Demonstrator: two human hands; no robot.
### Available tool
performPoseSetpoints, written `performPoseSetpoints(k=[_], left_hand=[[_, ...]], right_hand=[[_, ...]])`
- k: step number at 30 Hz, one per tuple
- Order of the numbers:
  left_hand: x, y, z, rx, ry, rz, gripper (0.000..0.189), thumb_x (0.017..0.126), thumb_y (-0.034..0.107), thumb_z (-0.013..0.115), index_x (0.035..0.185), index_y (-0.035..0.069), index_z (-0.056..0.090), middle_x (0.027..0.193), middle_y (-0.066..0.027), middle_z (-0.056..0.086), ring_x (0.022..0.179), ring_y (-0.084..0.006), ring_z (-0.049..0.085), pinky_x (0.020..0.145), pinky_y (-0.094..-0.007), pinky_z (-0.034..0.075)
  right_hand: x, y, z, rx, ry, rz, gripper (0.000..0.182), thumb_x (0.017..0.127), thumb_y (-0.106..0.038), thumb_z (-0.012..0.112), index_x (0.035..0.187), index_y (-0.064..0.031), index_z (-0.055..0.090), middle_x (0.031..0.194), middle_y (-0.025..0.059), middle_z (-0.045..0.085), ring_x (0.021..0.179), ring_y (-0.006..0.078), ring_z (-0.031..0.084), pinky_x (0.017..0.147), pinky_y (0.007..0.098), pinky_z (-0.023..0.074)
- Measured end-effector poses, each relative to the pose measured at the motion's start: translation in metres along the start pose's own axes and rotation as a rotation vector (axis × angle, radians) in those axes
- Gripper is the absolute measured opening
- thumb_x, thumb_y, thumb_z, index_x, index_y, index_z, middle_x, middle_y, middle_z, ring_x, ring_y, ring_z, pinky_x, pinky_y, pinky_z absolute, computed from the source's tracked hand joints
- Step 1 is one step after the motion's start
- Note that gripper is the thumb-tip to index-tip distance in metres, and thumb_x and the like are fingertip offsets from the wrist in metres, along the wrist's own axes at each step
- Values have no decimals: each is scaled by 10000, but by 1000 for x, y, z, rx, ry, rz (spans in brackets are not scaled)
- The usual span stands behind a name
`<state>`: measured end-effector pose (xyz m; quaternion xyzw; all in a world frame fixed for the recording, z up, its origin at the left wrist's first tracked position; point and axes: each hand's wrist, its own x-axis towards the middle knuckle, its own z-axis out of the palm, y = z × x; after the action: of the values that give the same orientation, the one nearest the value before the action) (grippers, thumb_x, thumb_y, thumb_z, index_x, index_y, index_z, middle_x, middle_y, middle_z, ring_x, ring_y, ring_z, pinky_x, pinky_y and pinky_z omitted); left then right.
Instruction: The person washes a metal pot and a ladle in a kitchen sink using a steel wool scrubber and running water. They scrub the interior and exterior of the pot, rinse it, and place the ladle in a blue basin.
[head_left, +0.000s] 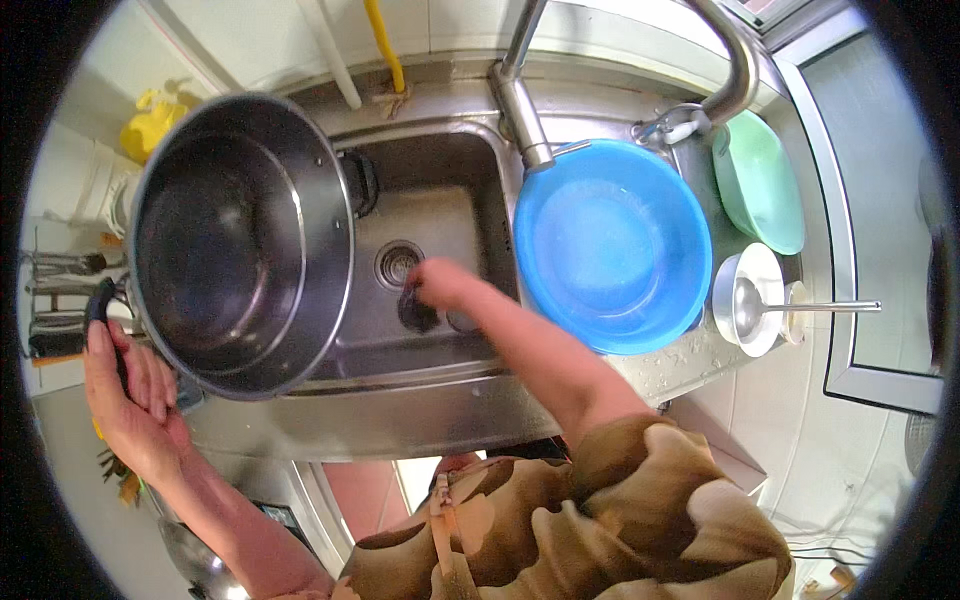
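A large dark metal pot (225, 247) stands tilted at the left side of the steel sink (427, 352), its open mouth facing me. My left hand (135, 382) grips the pot's black side handle (99, 300). Over the sink floor, close to the drain (399, 264), my right hand (442, 285) is closed around a dark, blurred item (417, 312) whose kind I cannot tell. The pot's other black handle (364, 184) points into the basin.
Right of the basin sits a blue plastic tub (607, 255) beneath a steel faucet (525, 120). Farther right are a green plastic basin (757, 184) and a white bowl (739, 322) with a metal ladle (817, 307). Knives and utensils (60, 330) line the left wall.
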<state>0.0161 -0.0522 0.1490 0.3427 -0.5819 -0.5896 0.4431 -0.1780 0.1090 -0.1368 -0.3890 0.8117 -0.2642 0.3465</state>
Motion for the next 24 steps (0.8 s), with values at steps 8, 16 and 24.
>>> performPoseSetpoints(k=[8, 16, 24], left_hand=[[-2, 4, -3, -18, 17, -23, 238, 928, 263, 494, 829, 48, 517, 465, 50, 306, 344, -38, 213, 343, -197, 207], [2, -3, 12, 35, 18, -67, 244, 907, 280, 528, 775, 78, 499, 459, 54, 312, 338, -40, 225, 323, -205, 197], [-5, -8, 16, 21, -1, -129, 239, 899, 279, 548, 767, 90, 485, 462, 58, 301, 344, -37, 220, 326, -201, 198]], right_hand=[[-2, 12, -46, 453, 1035, -44, 189, 782, -80, 557, 951, -23, 617, 816, 174, 626, 703, 291, 598, 646, 369, 471], [-62, -11, -72, -72, -92, -29, 303, 704, -193, 588, 992, -122, 654, 888, 155, 639, 852, 335, 603, 760, 420, 482], [-145, 33, -360, -183, 840, 301, 520, 728, -396, 651, 1130, -72, 589, 1020, 160, 639, 919, 293, 624, 827, 375, 477]])
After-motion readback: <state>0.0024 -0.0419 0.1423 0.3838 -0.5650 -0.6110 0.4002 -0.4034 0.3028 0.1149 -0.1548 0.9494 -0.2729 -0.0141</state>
